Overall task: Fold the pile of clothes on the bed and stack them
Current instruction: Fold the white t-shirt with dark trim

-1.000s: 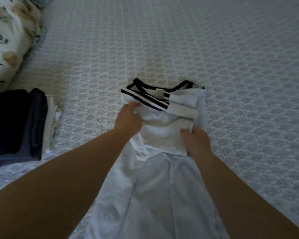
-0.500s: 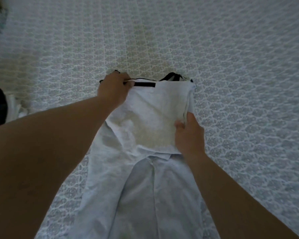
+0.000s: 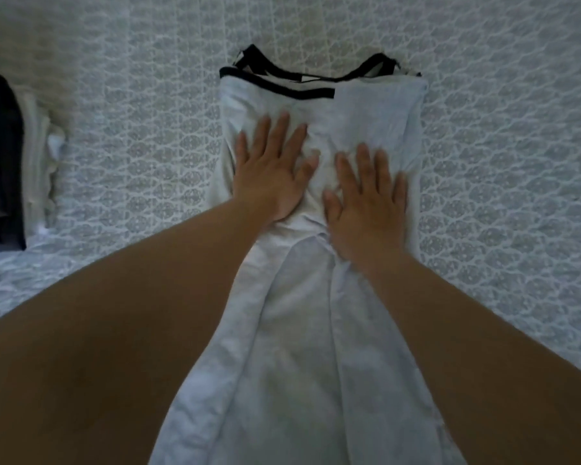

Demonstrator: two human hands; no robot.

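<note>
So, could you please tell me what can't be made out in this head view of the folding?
- White garment: its lower end is cut off by the bottom edge, and the forearms cover its sides.
- Fabric beneath the left hand and right hand: hidden by the flat palms.
- Folded stack: cut off by the left edge and blurred, so the pieces can't be counted.

White garment's lower end and dark folded stack — both cut off by frame edges
</note>
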